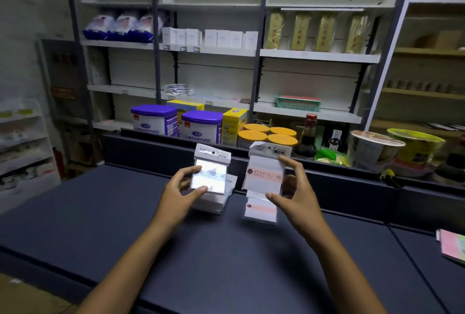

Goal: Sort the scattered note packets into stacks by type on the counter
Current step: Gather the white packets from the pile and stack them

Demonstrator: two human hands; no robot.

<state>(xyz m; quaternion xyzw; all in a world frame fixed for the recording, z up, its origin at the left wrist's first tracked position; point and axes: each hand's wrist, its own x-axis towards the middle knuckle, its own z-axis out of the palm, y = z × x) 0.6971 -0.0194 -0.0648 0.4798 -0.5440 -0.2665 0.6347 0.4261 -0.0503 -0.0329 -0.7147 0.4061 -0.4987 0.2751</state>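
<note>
Two clear-wrapped note packets held up above a dark blue surface [105, 218] in a stockroom. Left hand [180, 194] pinching a glossy white packet with a pale blue band [210, 172] between thumb and curled fingers [192, 169], directly over a low stack of similar white packets [214, 204] lying on the surface. Right hand [299, 191] gripping a white packet with a pink band and printed characters [265, 171], thumb below and fingers at its right edge, above a matching pink-banded packet [260, 211] resting flat just right of the white stack. Pastel pink and green pad [453, 248] at the surface's far right edge, well apart. Behind, purple-lidded white tubs [176, 122], yellow-lidded jars [268, 135], a dark sauce bottle [307, 137] and white metal shelving [314, 55].
</note>
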